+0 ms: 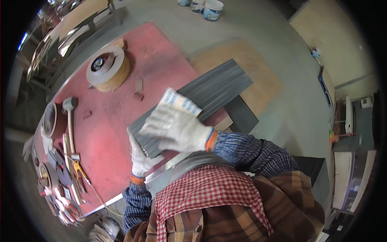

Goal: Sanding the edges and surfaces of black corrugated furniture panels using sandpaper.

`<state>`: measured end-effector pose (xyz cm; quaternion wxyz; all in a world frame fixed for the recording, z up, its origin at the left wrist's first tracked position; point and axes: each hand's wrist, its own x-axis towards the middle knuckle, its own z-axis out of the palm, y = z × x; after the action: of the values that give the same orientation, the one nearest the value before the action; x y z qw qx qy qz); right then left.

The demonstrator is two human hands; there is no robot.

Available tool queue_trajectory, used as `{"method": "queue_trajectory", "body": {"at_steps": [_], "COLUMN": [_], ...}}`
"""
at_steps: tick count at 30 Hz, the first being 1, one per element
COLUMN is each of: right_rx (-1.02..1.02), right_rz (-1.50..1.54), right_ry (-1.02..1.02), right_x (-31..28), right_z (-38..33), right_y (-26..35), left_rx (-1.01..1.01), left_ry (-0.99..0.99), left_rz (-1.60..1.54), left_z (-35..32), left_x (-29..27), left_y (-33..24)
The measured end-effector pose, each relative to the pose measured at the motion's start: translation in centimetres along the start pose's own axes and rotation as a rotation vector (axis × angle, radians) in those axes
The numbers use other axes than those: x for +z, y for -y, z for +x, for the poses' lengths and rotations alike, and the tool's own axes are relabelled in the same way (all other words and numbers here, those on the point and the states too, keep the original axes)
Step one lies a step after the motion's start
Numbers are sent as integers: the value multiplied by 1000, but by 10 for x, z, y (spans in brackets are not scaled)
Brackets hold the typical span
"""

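Observation:
A long dark grey grooved plank [221,82] lies slantwise over the near right part of the red-topped table, its far end jutting past the table's edge. My left hand [141,161], in a white knit glove, grips its near left end, with the thumb along the near edge. On the plank's upper face rests my right hand [181,128], gloved alike and slightly blurred. Under its fingers is a folded white sheet with blue print [187,105], pressed against the plank. A second dark grooved piece [242,117] sits beneath the plank at the right.
On the red tabletop [109,133] stand a large tape roll [108,68] and small brown blocks [138,90]. Along the left edge lie a mallet [70,109], another roll [50,119], a yellow air gun [78,167] with hose, and several tools. Buckets [213,10] stand on the floor beyond.

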<state>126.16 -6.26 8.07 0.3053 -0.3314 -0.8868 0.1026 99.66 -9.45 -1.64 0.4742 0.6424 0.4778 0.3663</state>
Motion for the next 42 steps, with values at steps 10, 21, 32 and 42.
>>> {"method": "queue_trajectory", "body": {"at_steps": [10, 21, 32, 42], "right_rx": [661, 560, 1006, 778], "right_rz": [-309, -303, 973, 965], "right_ry": [-116, -248, -463, -511], "right_x": [-119, -155, -168, -156], "right_z": [-81, -157, -192, -191], "right_y": [-94, -129, -195, -196], "left_rx": [301, 206, -153, -209], "left_ry": [250, 238, -365, -487], "left_rz": [607, 1184, 28, -220], "left_z": [24, 78, 27, 0], "left_x": [-47, 81, 4, 36], "left_y": [-76, -150, -71, -65]}}
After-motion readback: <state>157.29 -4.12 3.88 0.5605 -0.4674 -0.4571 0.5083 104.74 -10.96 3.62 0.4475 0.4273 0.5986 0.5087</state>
